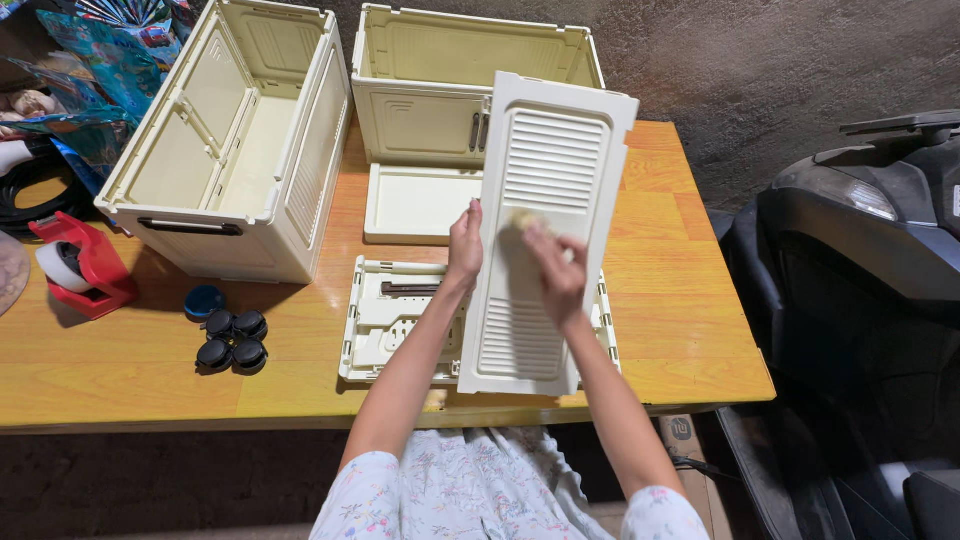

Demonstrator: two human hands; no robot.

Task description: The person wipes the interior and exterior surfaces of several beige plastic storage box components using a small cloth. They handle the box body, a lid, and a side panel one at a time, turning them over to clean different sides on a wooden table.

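At frame centre, the left hand (465, 243) is gripping the edge of a cream slatted panel (545, 230) while the right hand (556, 268) is pressing a small yellowish pad (524, 219) against it, above the wooden desk (120, 370).

Bare tabletop (690, 330) at 3 o'clock of ribbed panel (545, 230): passage open to table edge. At 12 o'clock, open crate (470, 90) blocks reach. At 10 o'clock, tipped crate (235, 140) blocks (overhangs table's far edge). At 9 o'clock, four black casters (232, 340) and red tape dispenser (75, 265) obstruct; clear strip between casters and flat base panel (390, 315). Near edge at 7 o'clock open.
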